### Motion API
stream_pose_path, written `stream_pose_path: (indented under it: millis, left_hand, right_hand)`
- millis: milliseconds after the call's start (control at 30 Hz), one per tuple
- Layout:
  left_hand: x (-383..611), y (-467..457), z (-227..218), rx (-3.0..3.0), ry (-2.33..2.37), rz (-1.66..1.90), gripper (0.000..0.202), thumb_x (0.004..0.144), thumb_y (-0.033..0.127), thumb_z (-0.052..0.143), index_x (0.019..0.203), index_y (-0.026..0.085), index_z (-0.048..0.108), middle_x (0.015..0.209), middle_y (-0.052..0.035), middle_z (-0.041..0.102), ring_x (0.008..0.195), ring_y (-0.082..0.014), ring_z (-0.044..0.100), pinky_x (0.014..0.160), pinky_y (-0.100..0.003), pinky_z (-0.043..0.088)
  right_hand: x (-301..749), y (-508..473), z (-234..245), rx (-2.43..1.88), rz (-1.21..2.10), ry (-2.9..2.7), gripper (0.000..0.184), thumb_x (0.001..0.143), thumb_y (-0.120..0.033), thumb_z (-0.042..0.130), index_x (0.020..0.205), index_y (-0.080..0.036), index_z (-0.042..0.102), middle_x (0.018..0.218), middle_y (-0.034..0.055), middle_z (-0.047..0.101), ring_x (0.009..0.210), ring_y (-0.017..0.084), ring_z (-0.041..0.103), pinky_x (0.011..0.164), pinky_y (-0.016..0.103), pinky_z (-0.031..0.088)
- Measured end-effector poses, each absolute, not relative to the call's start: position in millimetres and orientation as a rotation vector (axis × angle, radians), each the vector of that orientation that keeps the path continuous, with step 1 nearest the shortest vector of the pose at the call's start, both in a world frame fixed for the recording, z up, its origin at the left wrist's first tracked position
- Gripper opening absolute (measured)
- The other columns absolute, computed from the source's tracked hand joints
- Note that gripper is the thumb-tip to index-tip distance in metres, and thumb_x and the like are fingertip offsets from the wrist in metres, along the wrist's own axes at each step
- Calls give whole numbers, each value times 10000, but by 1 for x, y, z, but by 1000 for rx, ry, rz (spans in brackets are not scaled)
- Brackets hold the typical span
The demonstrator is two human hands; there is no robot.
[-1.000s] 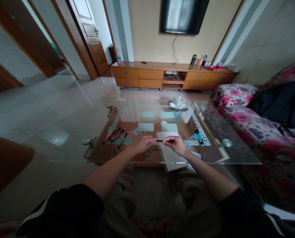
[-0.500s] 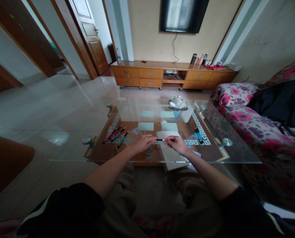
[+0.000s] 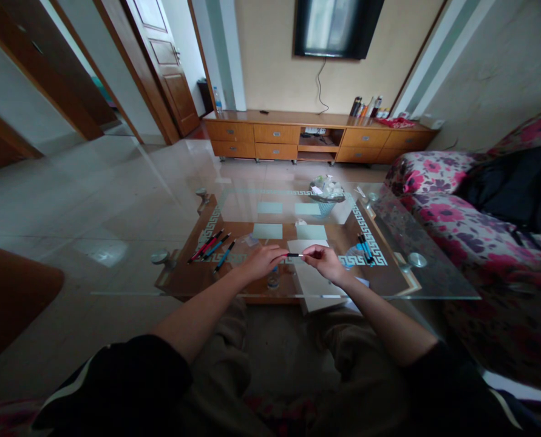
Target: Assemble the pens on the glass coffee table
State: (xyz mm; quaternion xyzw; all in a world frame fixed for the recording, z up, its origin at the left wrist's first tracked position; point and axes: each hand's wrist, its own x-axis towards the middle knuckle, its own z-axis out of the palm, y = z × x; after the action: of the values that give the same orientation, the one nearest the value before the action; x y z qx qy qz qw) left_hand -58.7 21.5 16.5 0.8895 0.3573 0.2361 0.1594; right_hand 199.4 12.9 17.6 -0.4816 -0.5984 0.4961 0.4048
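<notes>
Between my hands, above the glass table (image 3: 438,285), a pen (image 3: 294,255) lies level, its black grip and silvery tip showing. My left hand (image 3: 266,261) is closed round its left part, hiding the rest of the barrel. At the tip end, the thumb and fingers of my right hand (image 3: 322,262) are pinched together; whether they hold a small separate part cannot be made out. Left of my hands lie several red and blue pens (image 3: 212,246) with black ends. Several blue-and-black pens (image 3: 365,249) lie to the right.
A white box or stack of paper (image 3: 313,282) is below my right hand. Near my left wrist shows a small clear bottle (image 3: 273,279). Beyond the table's far part is a lined waste basket (image 3: 325,197). A flowered sofa (image 3: 447,218) stands right, a wooden cabinet (image 3: 274,133) ahead.
My right hand has shifted very slightly up and right along the pen's tip end, its fingers posed a little differently. The left hand has hardly moved.
</notes>
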Motion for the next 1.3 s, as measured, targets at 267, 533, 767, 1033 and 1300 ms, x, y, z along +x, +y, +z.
stream_pose_path:
  millis: [267,533,767,1033,1300]
  left_hand:
    - [-59,20,20,2542,1035,674,357,1076,373,419,1241,231,702,1020,-67,711,949,-179,673,857,-277,512]
    - [-59,22,17,2552,1031,676,369,1079,387,409,1249,233,699,1037,-67,714,961,-182,674,860,-286,514]
    - [-60,21,18,2539,1051,666,371,1079,386,411,1243,226,703,1070,-70,730,975,-187,680,875,-295,518]
    - [-61,20,19,2558,1125,657,359,1074,387,427,1243,232,704,1111,-57,738,987,-187,684,881,-297,517]
    - [-63,20,17,2563,1148,669,343,1070,383,442,1232,230,703,1131,-56,740,1004,-194,690,882,-307,526]
  right_hand:
    - [203,12,19,-1264,1249,-1638,465,853,-631,632,758,-181,693,625,1,597,559,126,484,554,276,377]
    - [203,12,18,-1251,1240,-1639,441,771,-617,730,795,-177,711,687,13,638,625,139,521,593,286,413]
    - [203,13,20,-1225,1243,-1592,476,725,-636,767,823,-173,713,676,9,632,612,136,512,608,298,440]
    - [216,18,18,-1244,1033,-1681,435,812,-602,706,852,-169,717,756,42,694,676,165,594,657,301,472]
    - [273,26,38,-1600,415,-2100,211,946,-320,591,960,-169,738,923,88,736,787,190,654,764,297,476]
